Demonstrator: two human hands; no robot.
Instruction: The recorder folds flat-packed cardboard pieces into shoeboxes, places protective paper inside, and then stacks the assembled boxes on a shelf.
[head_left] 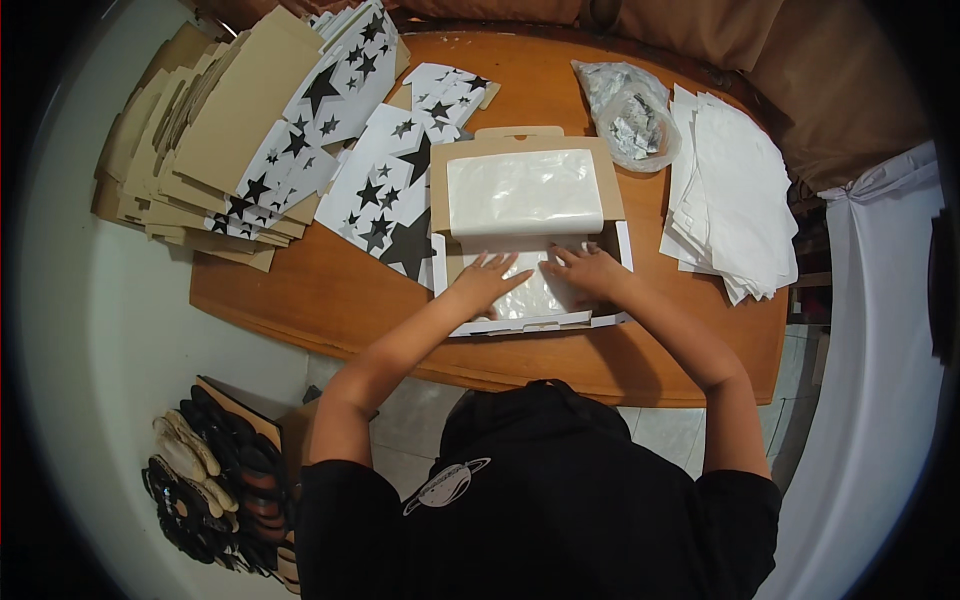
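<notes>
In front of me on the wooden table stands an open cardboard box (440,262), white at its walls, its brown lid folded back on the far side. A sheet of thin white paper (522,190) lines it, running from the inside up over the lid. My left hand (488,282) lies on the paper inside the box, fingers spread. My right hand (588,270) rests on the paper near the box's right wall, its fingers stretched out and apart. Neither hand holds anything that I can see.
Flat cardboard pieces (250,80) pile up at the far left, with star-printed white sheets (372,185) beside the box. A clear plastic bag (645,130) of silvery packets and a stack of white paper (735,190) lie at the right. Shoes (225,480) stand on a rack lower left.
</notes>
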